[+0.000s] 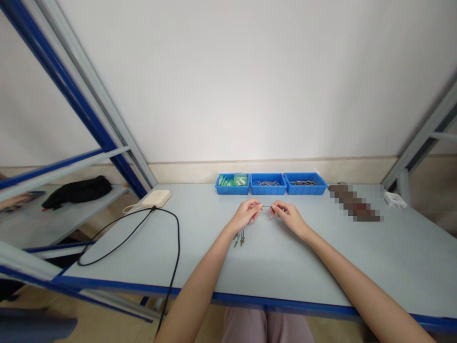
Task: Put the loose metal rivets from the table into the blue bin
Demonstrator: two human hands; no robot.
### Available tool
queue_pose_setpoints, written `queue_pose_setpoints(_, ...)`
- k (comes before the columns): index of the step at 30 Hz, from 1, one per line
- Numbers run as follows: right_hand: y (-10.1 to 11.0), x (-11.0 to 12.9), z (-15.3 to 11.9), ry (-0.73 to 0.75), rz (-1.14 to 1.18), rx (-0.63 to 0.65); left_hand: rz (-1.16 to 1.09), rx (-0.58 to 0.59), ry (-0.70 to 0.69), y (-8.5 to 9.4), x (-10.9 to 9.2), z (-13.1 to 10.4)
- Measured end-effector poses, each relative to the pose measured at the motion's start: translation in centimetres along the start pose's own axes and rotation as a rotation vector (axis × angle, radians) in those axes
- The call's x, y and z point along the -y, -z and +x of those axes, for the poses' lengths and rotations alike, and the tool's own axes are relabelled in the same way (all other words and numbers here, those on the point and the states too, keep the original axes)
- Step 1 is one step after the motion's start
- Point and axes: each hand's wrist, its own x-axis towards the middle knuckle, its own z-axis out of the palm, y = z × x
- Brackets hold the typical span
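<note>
A thin metal rod (266,206) spans the small gap between my two hands just above the table. My left hand (247,213) pinches its left end, and something small and pale shows at those fingertips. On the other side, the closed fingers of my right hand (287,215) grip the right end. Whether a second part sits within the fingers is hidden. Beside my left wrist lie several small brass-coloured fasteners (240,239) with thin shanks, in a loose group on the grey tabletop (271,267).
Along the wall stand a blue bin (232,192) with green packets, a second blue bin (267,191) and a third (305,191), both holding metal pieces. A black cable (178,233) loops at left near a cream box (157,198). A white adapter (395,199) sits at right.
</note>
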Motion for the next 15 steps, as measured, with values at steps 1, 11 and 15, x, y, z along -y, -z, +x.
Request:
queue_pose_setpoints(1, -0.04, 0.1, -0.02, 0.001, 0.018, 0.012, 0.004, -0.006, -0.004, -0.02, 0.05, 0.04)
queue_pose_setpoints(11, -0.37, 0.37, -0.15, -0.023, 0.09, 0.014, 0.041, -0.046, -0.028, -0.27, 0.05, 0.19)
queue_pose_setpoints(15, -0.28, 0.31, -0.09, -0.038, 0.108, 0.006, 0.009, -0.015, -0.021, -0.29, 0.2, 0.22)
